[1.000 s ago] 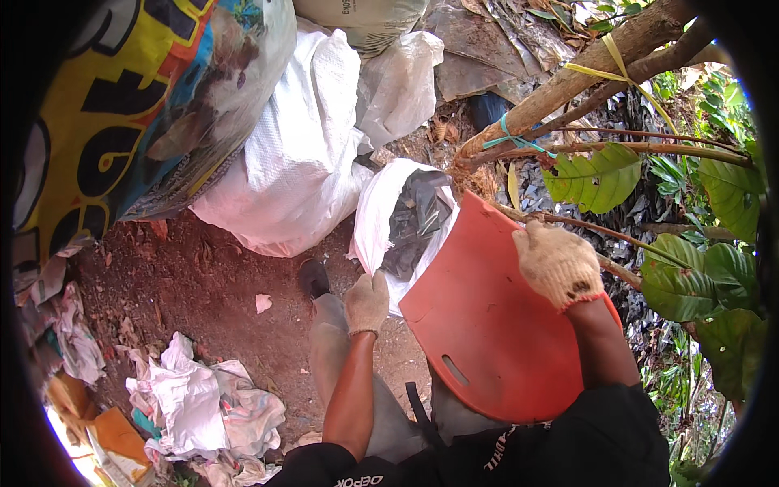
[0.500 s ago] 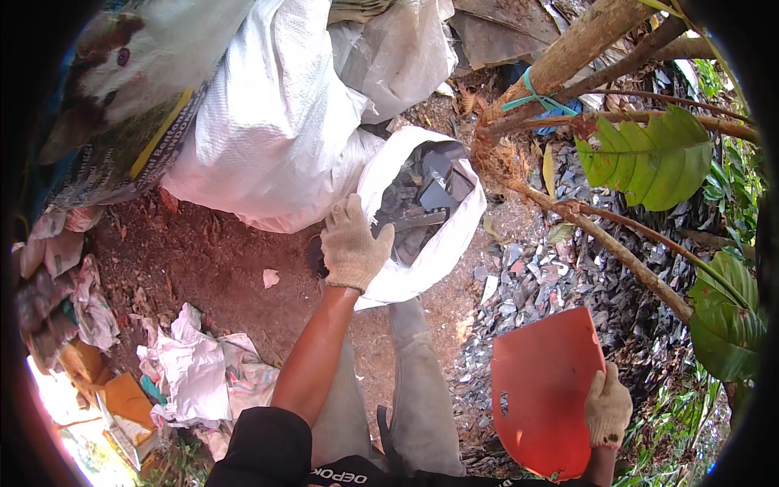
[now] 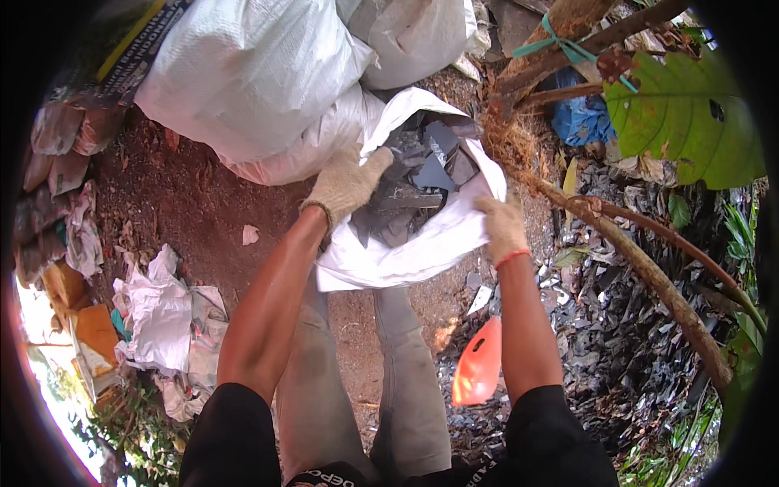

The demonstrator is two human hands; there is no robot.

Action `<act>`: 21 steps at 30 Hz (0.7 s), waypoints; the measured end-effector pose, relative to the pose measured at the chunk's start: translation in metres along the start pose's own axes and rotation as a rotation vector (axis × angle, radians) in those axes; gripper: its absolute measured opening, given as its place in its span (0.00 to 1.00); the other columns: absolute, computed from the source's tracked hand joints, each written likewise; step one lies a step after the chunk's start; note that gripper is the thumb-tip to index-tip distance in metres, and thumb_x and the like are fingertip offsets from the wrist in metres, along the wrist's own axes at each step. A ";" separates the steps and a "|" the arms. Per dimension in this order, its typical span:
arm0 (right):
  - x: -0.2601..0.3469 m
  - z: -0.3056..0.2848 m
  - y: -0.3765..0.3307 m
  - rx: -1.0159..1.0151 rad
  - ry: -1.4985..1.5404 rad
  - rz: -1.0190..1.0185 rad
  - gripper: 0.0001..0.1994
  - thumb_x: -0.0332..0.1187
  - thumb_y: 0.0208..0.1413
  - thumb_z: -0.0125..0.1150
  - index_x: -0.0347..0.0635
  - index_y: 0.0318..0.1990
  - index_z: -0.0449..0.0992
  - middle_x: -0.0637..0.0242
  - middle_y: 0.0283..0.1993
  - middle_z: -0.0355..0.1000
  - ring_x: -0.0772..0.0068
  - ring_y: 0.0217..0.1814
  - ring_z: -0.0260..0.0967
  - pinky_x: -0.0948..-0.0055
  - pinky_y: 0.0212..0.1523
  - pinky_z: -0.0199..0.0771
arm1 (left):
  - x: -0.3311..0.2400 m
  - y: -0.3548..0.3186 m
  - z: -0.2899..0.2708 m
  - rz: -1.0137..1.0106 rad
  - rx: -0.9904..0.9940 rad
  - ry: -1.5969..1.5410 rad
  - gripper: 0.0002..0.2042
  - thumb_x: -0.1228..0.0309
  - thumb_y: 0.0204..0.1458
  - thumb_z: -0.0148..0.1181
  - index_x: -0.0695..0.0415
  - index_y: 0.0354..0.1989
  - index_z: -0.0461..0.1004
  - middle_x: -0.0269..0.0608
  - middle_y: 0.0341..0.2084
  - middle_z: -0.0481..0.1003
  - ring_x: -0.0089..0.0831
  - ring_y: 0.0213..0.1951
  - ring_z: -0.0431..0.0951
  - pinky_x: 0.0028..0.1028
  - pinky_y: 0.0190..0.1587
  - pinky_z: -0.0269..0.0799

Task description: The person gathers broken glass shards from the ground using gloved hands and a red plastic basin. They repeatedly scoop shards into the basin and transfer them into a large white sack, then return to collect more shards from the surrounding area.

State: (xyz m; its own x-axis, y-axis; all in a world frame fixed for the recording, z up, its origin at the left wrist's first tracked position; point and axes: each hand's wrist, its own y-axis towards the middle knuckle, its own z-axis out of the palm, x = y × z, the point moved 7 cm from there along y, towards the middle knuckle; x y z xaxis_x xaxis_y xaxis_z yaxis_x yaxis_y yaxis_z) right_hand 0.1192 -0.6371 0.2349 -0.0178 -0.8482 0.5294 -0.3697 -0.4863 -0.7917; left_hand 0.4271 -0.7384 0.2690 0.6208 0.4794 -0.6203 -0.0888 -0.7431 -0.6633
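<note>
A white woven sack [image 3: 389, 264] stands mouth-up before my legs, its rim turned outward. Inside lie dark grey flat scraps [image 3: 436, 172] that look like broken plastic. My left hand [image 3: 347, 185], in a knitted glove, grips the rim's left side, thumb over the opening and the other fingers out of sight beneath the cloth. On the opposite side, my gloved right hand [image 3: 503, 227] closes on the rim. A red curved sheet with a slot, seemingly plastic [image 3: 477, 365], is tilted beside my right forearm, out of the hand and partly hidden by the arm.
Large full white sacks [image 3: 251, 81] crowd the far left. Shredded dark scraps [image 3: 584, 349] cover the ground at right. A branch [image 3: 657, 300] and broad leaves [image 3: 690, 122] hang over that side. Crumpled white sacking [image 3: 158, 308] lies at left; a blue bag [image 3: 583, 114] sits far right.
My right hand has let go of the red sheet and moved up to the sack's right rim. My left hand has taken hold of the left rim. The view has shifted somewhat.
</note>
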 end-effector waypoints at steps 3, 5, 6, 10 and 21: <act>-0.029 -0.105 -0.013 -0.181 0.105 -0.010 0.12 0.17 0.53 0.62 0.29 0.46 0.77 0.55 0.39 0.80 0.64 0.34 0.79 0.67 0.35 0.83 | -0.006 -0.048 0.019 -0.095 0.048 -0.176 0.19 0.56 0.60 0.61 0.65 0.36 0.77 0.40 0.27 0.75 0.29 0.31 0.74 0.34 0.36 0.71; -0.024 -0.117 -0.031 -0.220 0.251 -0.074 0.13 0.16 0.54 0.63 0.32 0.48 0.78 0.59 0.40 0.81 0.65 0.36 0.79 0.67 0.39 0.82 | 0.022 -0.047 0.017 -0.186 -0.004 -0.390 0.17 0.60 0.58 0.62 0.67 0.37 0.77 0.42 0.29 0.77 0.30 0.31 0.75 0.35 0.36 0.73; -0.007 -0.105 -0.048 -0.218 0.247 -0.120 0.14 0.16 0.54 0.64 0.33 0.48 0.78 0.61 0.41 0.81 0.66 0.36 0.79 0.67 0.40 0.82 | 0.046 -0.036 0.009 -0.260 -0.043 -0.540 0.17 0.61 0.57 0.62 0.68 0.36 0.76 0.45 0.30 0.78 0.31 0.30 0.76 0.36 0.35 0.74; 0.045 -0.066 -0.069 -0.277 0.340 -0.364 0.15 0.19 0.56 0.68 0.34 0.51 0.79 0.66 0.45 0.81 0.75 0.42 0.78 0.71 0.43 0.79 | 0.007 -0.009 -0.028 -0.291 -0.227 -0.423 0.19 0.63 0.55 0.64 0.71 0.45 0.77 0.46 0.29 0.78 0.29 0.29 0.76 0.37 0.30 0.73; 0.089 -0.070 -0.125 -0.107 0.203 -0.427 0.08 0.26 0.58 0.69 0.44 0.40 0.74 0.73 0.34 0.71 0.81 0.38 0.66 0.76 0.39 0.68 | -0.003 -0.027 -0.068 -0.006 -0.024 0.054 0.20 0.58 0.54 0.65 0.67 0.35 0.74 0.44 0.24 0.73 0.33 0.30 0.75 0.36 0.36 0.71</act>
State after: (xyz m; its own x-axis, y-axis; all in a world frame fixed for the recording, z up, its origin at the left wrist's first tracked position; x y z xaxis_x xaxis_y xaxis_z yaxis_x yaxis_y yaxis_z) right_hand 0.0989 -0.6369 0.4022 -0.0205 -0.5140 0.8575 -0.4766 -0.7490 -0.4604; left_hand 0.4809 -0.7513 0.3173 0.6624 0.4586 -0.5925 -0.0669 -0.7514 -0.6564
